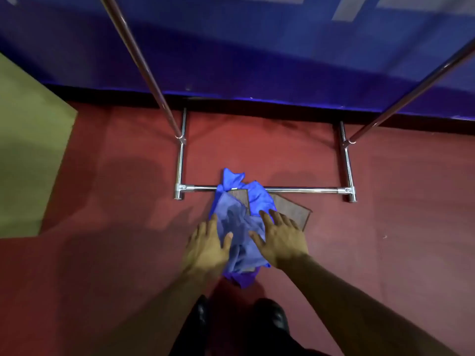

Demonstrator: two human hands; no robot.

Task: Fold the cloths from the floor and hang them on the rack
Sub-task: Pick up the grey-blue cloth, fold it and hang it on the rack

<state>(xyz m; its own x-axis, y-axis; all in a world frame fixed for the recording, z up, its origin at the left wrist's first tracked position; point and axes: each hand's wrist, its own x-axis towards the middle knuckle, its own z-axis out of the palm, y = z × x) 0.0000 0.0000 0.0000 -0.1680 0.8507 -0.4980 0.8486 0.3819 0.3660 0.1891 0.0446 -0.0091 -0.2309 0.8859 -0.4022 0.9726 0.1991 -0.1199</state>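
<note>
Two black shoes (272,317) stand at the bottom of the view on the dark red floor (385,227), with both bare forearms reaching forward above them. Just ahead lies a crumpled pile of blue and lavender cloths (239,222), still on the floor, its far end draped over the low chrome crossbar of the metal clothes rack (303,189). A brown-grey flat cloth (293,210) pokes out from under the pile on its right. At the pile's left edge is the left hand (208,246), fingers spread flat, the thumb pressing onto the lavender fabric. At the right edge the right hand (279,237) is likewise spread wide, palm down, fingertips over the blue fabric. Neither hand has closed around any cloth; the pile sits between them.
</note>
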